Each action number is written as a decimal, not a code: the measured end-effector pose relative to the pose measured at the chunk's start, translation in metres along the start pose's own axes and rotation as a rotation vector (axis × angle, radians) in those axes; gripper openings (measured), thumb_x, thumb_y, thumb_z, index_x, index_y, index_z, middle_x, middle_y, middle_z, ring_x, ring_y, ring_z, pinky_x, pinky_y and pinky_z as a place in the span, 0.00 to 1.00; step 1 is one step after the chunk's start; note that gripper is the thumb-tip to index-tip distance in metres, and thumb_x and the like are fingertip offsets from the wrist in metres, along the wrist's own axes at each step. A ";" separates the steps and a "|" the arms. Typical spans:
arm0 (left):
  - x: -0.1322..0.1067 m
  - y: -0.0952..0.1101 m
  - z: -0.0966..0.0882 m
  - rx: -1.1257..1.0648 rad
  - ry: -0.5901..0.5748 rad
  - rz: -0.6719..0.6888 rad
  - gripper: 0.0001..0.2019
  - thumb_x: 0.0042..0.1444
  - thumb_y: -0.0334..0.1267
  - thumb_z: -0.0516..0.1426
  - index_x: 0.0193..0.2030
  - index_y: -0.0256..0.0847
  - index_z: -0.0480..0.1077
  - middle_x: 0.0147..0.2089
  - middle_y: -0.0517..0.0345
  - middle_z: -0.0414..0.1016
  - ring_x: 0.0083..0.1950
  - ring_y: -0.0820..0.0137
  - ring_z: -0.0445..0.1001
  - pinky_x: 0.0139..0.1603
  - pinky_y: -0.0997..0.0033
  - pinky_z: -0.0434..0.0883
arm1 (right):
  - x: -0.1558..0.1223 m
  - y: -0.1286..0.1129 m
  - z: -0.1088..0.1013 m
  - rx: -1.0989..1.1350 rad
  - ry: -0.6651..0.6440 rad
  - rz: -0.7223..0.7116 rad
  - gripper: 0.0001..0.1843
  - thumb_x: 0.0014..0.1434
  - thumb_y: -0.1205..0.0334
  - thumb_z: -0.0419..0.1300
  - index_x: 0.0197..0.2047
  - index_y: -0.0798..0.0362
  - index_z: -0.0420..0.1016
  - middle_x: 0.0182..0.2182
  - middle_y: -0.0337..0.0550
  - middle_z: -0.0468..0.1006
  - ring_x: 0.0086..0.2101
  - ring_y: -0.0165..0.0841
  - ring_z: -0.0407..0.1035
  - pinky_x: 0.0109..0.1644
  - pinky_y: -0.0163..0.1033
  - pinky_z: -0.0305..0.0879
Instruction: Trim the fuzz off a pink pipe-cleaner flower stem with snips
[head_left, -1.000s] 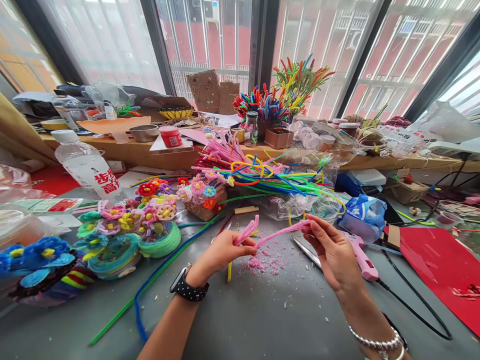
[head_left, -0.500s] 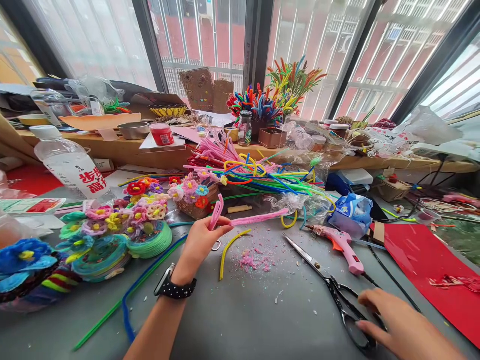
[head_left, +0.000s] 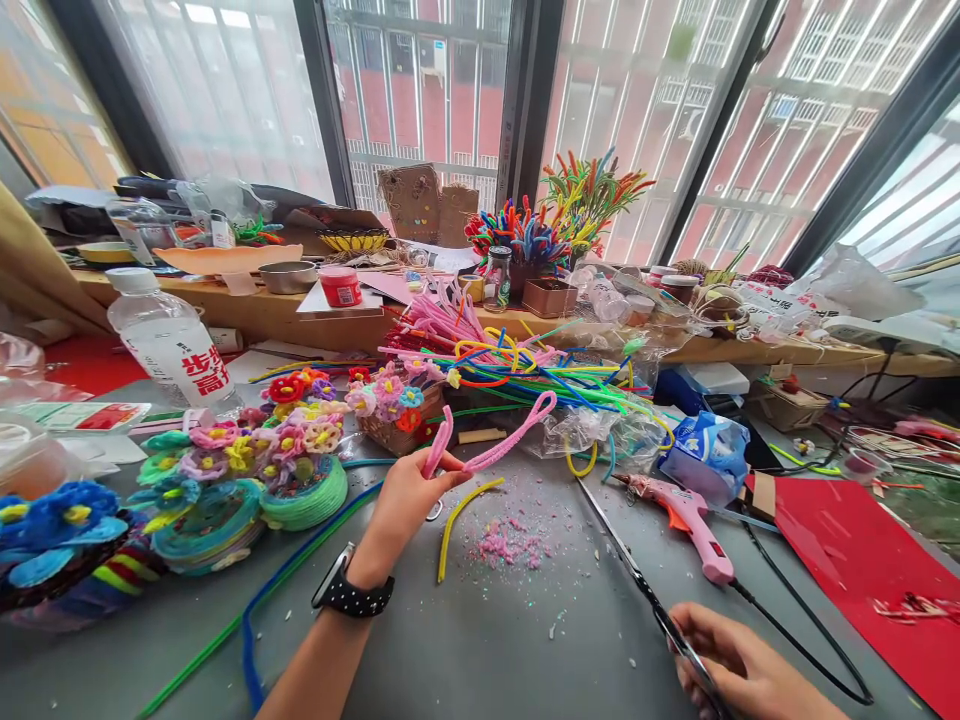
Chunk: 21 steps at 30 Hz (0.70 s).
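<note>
Between thumb and fingers, my left hand pinches a pink pipe cleaner bent into a long loop reaching right, with a shorter end sticking up behind the fingers. My right hand grips the black handles of a pair of scissors, turned on edge with the blades together and pointing away from me. Under the loop, pink fuzz clippings are scattered on the grey table. A short yellow pipe cleaner lies curved beside my left hand.
A pink glue gun with a black cord and a red sheet lie at right. Pipe cleaner flowers and a water bottle stand at left. Behind is a heap of coloured pipe cleaners.
My right hand has closed on the scissors' handles and turned them from flat to on edge. The pink loop's far end has risen and moved a little left. The camera view has shifted slightly.
</note>
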<state>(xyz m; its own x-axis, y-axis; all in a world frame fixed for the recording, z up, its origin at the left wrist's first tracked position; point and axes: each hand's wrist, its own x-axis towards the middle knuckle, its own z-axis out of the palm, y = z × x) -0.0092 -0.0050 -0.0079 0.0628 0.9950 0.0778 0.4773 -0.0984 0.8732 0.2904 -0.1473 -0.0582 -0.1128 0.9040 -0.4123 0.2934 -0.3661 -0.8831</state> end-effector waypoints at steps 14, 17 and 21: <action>-0.009 -0.001 0.009 0.731 0.217 0.285 0.07 0.53 0.35 0.47 0.27 0.42 0.64 0.30 0.61 0.69 0.27 0.71 0.68 0.24 0.74 0.55 | 0.036 -0.060 0.041 0.654 -0.293 -0.397 0.36 0.31 0.34 0.59 0.39 0.53 0.72 0.43 0.54 0.72 0.46 0.49 0.64 0.52 0.54 0.54; -0.009 -0.002 0.010 0.820 0.277 0.293 0.05 0.53 0.33 0.48 0.29 0.42 0.64 0.32 0.60 0.69 0.29 0.71 0.69 0.24 0.74 0.55 | 0.040 -0.072 0.053 0.721 -0.383 -0.389 0.35 0.34 0.33 0.57 0.37 0.53 0.72 0.44 0.54 0.72 0.47 0.49 0.63 0.53 0.55 0.52; -0.010 -0.002 0.009 0.881 0.291 0.319 0.04 0.52 0.33 0.49 0.30 0.42 0.65 0.32 0.60 0.69 0.28 0.71 0.70 0.24 0.74 0.55 | 0.039 -0.069 0.066 0.773 -0.411 -0.319 0.39 0.32 0.31 0.55 0.37 0.55 0.72 0.43 0.55 0.72 0.46 0.49 0.64 0.52 0.55 0.52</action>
<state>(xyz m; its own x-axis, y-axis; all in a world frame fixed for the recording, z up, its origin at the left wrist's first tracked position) -0.0027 -0.0146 -0.0151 0.1405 0.8731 0.4668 0.9660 -0.2242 0.1285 0.2032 -0.1014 -0.0279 -0.4499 0.8921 -0.0414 -0.5061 -0.2928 -0.8112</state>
